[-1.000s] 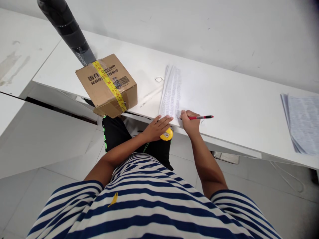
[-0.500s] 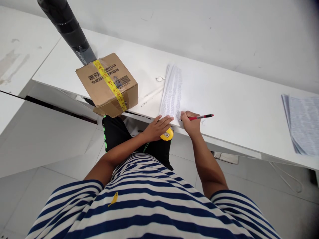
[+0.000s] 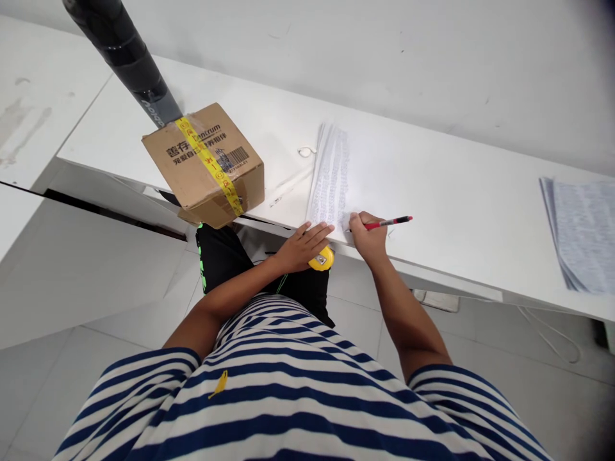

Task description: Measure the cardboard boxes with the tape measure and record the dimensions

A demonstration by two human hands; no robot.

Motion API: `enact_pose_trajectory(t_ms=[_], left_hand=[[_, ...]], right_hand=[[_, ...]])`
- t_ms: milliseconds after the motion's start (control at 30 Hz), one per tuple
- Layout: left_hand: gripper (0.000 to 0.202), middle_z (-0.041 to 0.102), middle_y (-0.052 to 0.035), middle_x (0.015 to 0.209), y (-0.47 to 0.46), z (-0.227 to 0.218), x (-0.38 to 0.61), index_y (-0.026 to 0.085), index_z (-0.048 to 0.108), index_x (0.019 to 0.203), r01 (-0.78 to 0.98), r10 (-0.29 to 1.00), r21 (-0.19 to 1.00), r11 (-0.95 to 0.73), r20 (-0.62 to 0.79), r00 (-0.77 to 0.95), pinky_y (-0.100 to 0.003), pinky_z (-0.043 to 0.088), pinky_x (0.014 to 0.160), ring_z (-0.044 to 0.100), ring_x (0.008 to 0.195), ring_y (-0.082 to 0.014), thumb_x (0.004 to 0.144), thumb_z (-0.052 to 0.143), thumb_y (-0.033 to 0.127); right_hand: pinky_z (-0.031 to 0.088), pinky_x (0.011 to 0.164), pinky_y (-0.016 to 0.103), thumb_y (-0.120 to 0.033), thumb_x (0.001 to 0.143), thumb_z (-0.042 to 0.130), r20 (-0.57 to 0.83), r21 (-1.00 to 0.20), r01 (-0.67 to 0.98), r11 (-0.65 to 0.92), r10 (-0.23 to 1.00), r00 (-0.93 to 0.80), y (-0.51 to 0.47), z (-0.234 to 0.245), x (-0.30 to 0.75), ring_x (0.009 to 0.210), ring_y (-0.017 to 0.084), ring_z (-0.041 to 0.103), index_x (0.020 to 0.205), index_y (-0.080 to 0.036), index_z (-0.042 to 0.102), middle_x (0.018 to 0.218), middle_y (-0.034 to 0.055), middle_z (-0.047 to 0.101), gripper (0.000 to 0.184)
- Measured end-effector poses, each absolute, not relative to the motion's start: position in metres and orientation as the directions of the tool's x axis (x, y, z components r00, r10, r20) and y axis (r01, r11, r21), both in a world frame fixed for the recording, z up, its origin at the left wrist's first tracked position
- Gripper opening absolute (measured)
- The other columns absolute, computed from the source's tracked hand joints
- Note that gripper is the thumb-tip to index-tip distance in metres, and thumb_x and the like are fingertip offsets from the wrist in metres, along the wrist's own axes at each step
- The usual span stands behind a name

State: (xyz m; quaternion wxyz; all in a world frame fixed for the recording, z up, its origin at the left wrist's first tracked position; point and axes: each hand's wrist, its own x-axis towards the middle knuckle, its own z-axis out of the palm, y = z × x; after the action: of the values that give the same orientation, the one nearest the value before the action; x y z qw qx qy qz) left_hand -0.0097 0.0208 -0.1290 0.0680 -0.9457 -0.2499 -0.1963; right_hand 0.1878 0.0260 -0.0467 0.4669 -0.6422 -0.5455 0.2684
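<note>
My left hand (image 3: 306, 246) lies with its fingers stretched out over the near end of a stack of handwritten sheets (image 3: 329, 173), at the front edge of the white desk (image 3: 446, 211). My right hand (image 3: 369, 235) is closed around a red and black pen (image 3: 394, 221). The pen's tip points down and left beside the lower right corner of the sheets. Just below my left hand, in front of my dark shorts, shows a yellow rounded thing (image 3: 321, 258) with a pale patch; its kind is unclear.
A taped cardboard box (image 3: 204, 163) sits at the desk's left front edge, with a black cylinder (image 3: 129, 61) rising behind it. Another stack of written sheets (image 3: 583, 234) lies far right. A small white loop (image 3: 305, 152) is beside the papers. A wall borders the back.
The view has shifted slightly, so the box and the far stack appear a little further left. My right hand still grips the pen, with barely any movement. My left hand stays put.
</note>
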Motion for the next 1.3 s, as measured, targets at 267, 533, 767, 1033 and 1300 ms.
enact_pose_trajectory(t_ms=[267, 533, 767, 1033, 1300], left_hand=[[0.047, 0.034, -0.0172, 0.165, 0.021, -0.128, -0.01, 0.012, 0.058, 0.134, 0.499, 0.441, -0.042, -0.865, 0.41, 0.798, -0.052, 0.012, 0.132, 0.031, 0.155, -0.0288, 0.09, 0.056, 0.029], [0.048, 0.034, -0.0182, 0.165, 0.019, -0.123, -0.009, 0.01, 0.057, 0.136, 0.492, 0.473, 0.046, -0.869, 0.365, 0.802, -0.052, 0.011, 0.132, 0.03, 0.156, -0.0286, 0.09, 0.054, 0.024], [0.05, 0.036, -0.0181, 0.164, 0.019, -0.118, -0.011, 0.01, 0.055, 0.138, 0.468, 0.497, 0.169, -0.868, 0.291, 0.817, -0.051, 0.012, 0.132, 0.024, 0.158, -0.0269, 0.089, 0.052, 0.021], [0.059, 0.026, -0.0219, 0.167, 0.014, -0.094, -0.009, 0.007, 0.059, 0.133, 0.451, 0.542, 0.382, -0.807, 0.178, 0.821, -0.056, 0.006, 0.13, 0.018, 0.158, -0.0354, 0.078, 0.067, 0.026], [0.093, 0.053, -0.0195, 0.144, -0.031, -0.029, -0.076, 0.019, 0.05, 0.139, 0.164, 0.705, 0.934, -0.317, 0.116, 0.7, -0.052, 0.038, 0.117, 0.049, 0.136, -0.0342, 0.06, 0.09, 0.05]], right_hand=[[0.024, 0.05, 0.029, -0.042, 0.085, 0.064, 0.192, -0.905, 0.421, 0.056, 0.938, 0.287, 0.027, -0.049, 0.186, 0.05, 0.009, 0.024, 0.054, -0.025, 0.021, 0.052, -0.0075, 0.023, 0.056], [0.023, 0.05, 0.028, -0.041, 0.087, 0.064, 0.198, -0.89, 0.453, 0.049, 0.937, 0.289, 0.025, -0.052, 0.186, 0.051, 0.009, 0.024, 0.054, -0.025, 0.021, 0.051, -0.0077, 0.022, 0.056], [0.024, 0.05, 0.027, -0.039, 0.084, 0.066, 0.178, -0.894, 0.447, 0.042, 0.947, 0.268, 0.024, -0.054, 0.191, 0.05, 0.008, 0.026, 0.052, -0.024, 0.025, 0.049, -0.0084, 0.026, 0.054], [0.034, 0.051, 0.026, -0.055, 0.087, 0.062, 0.098, -0.946, 0.321, -0.034, 0.917, 0.388, 0.034, -0.062, 0.205, 0.049, 0.011, 0.041, 0.057, -0.021, 0.056, 0.049, -0.0048, 0.046, 0.046], [0.044, 0.063, 0.032, -0.069, 0.091, 0.044, 0.237, -0.883, 0.468, -0.037, 0.825, 0.513, 0.028, -0.068, 0.187, 0.063, 0.017, 0.053, 0.079, -0.018, 0.07, 0.062, 0.0007, 0.056, 0.059]])
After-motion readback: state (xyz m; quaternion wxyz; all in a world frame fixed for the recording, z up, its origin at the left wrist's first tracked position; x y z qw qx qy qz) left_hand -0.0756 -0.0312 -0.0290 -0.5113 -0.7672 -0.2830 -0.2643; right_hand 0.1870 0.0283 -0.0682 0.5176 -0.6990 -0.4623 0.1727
